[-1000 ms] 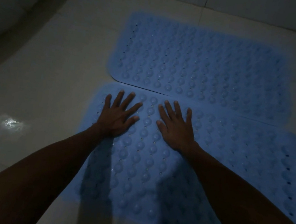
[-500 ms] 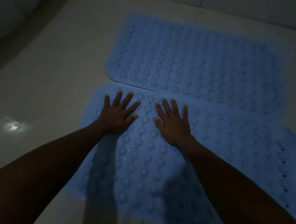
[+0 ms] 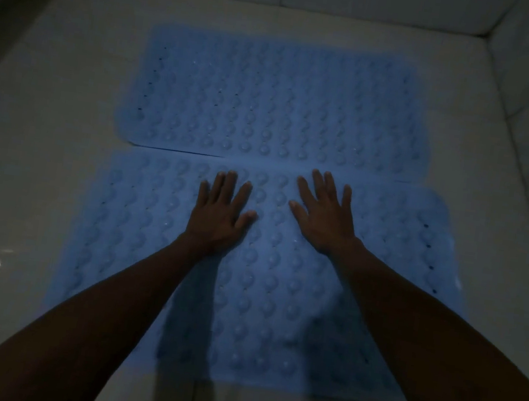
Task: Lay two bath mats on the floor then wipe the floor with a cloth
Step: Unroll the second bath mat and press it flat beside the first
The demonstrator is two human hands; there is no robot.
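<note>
The pale tiled floor carries 2 blue bath mats, both flat with long axes running left to right. The far mat and near mat meet along their long edges. The 2 hands, left hand and right hand, lie palm-down with straight fingers on the near mat.
</note>
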